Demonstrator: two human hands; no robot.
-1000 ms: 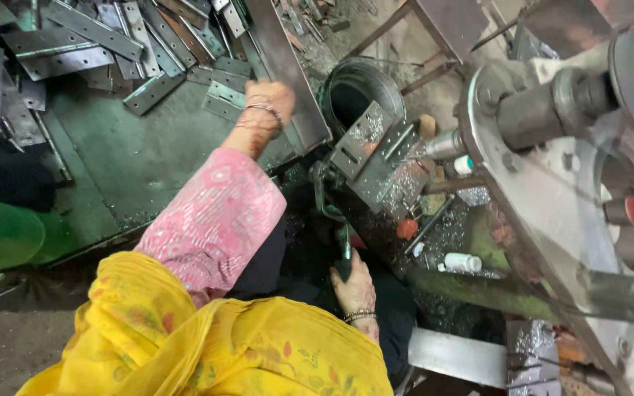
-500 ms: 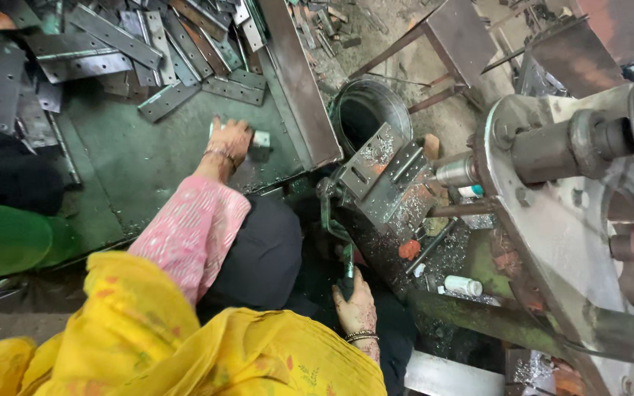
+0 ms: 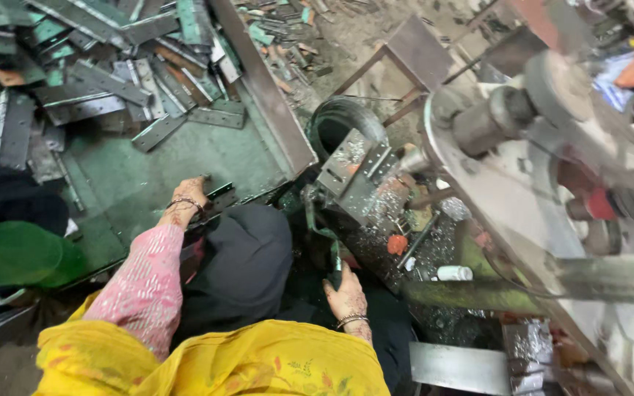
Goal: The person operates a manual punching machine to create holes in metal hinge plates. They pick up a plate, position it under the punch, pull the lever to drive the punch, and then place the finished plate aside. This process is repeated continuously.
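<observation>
A green metal tray fills the upper left of the workshop floor, with grey metal strips heaped along its far side and a dark tyre just past its right rim. To your right stands a press machine with a big wheel, metal shavings scattered beneath it, and a white tube lying among them. A green bucket sits by your left elbow. Your left hand reaches onto the tray's near edge, fingers curled on a small metal bracket lying there. Your right hand is low by your knee, closed around the dark handle of a lever that rises toward the machine's block
</observation>
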